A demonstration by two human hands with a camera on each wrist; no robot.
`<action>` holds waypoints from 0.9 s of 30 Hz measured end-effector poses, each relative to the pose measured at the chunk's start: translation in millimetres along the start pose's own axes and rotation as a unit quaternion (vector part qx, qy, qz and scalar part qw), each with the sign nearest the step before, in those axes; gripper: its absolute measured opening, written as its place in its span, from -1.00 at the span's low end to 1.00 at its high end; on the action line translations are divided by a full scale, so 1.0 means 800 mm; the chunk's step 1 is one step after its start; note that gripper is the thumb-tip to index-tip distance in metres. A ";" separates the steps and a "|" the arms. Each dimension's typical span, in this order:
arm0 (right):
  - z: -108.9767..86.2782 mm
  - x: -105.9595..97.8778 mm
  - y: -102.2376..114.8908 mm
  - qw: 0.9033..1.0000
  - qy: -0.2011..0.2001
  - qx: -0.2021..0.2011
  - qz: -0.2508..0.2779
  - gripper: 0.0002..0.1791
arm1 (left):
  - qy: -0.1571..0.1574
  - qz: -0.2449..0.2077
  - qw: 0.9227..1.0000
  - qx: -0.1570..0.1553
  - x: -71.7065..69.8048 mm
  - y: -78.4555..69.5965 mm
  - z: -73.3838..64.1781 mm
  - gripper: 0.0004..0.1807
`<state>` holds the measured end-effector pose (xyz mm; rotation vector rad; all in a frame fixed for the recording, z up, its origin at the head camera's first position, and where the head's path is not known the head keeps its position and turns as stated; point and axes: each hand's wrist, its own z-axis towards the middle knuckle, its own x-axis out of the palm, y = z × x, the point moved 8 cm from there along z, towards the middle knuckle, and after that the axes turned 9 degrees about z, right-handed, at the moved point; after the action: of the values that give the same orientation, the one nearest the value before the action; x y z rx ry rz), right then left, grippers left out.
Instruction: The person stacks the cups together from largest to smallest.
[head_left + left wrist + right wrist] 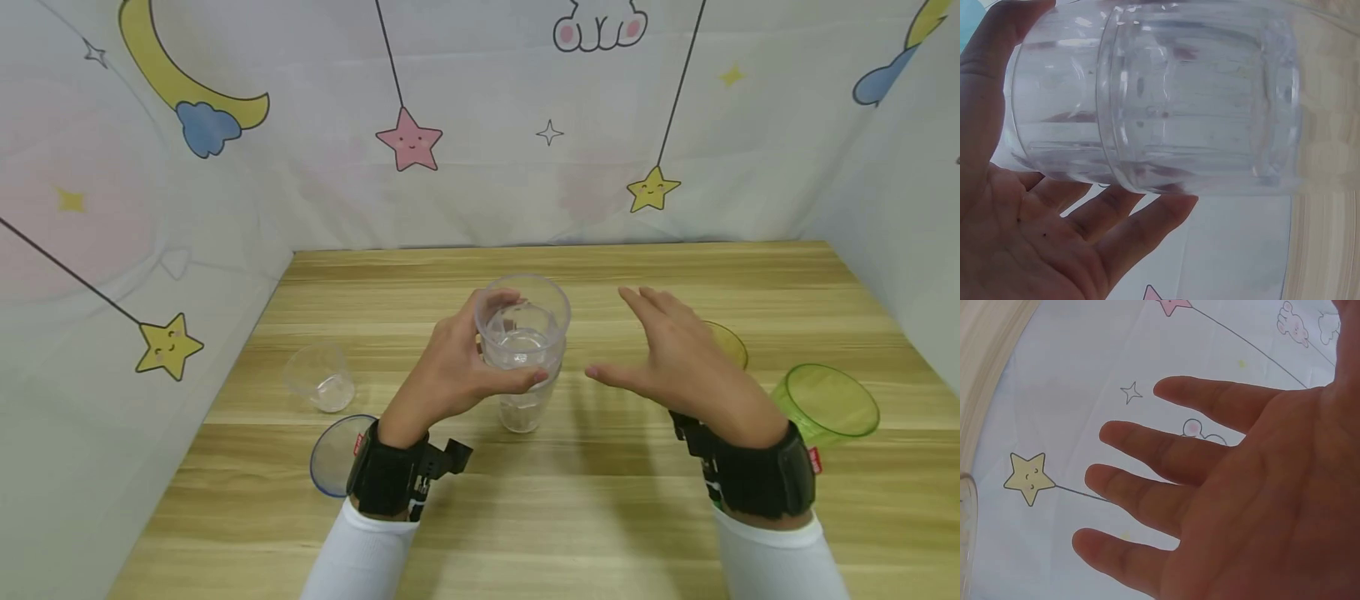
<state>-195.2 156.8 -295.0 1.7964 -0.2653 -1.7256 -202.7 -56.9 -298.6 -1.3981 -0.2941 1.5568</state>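
Note:
My left hand [468,358] grips a stack of clear cups [522,354], its thumb on the near side and its fingers round the far side. Seen from the left wrist, the clear cups [1166,106] sit one inside another, with a rim line showing partway along the wall. Whether their base touches the table I cannot tell. To the right of the stack, apart from it, my right hand [686,358] is held with its fingers extended and thumb spread. Nothing lies against its palm, and the right wrist view shows its fingers [1147,450] spread apart.
A clear cup [318,379] is at the left on the wooden table [555,533]. Nearer me, a blue-rimmed cup [333,458] is partly behind my left wrist. A yellow cup [731,343] shows behind my right hand, with a green cup [832,404] farther right.

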 end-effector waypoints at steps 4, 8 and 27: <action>0.002 -0.002 -0.009 1.000 0.003 0.017 -0.008 0.22 | 0.000 0.000 1.000 0.002 0.000 0.000 0.000 -0.15; 0.003 -0.005 -0.017 1.000 0.002 0.025 -0.019 0.25 | -0.002 0.002 1.000 0.001 -0.001 0.001 0.000 -0.15; 0.003 -0.016 -0.046 0.997 0.019 0.068 -0.018 0.33 | -0.003 -0.002 1.000 -0.001 -0.001 0.001 0.001 -0.15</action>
<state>-208.9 192.2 -304.9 1.9403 -0.3439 -1.7330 -204.2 -57.7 -298.5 -1.3938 -0.3017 1.5568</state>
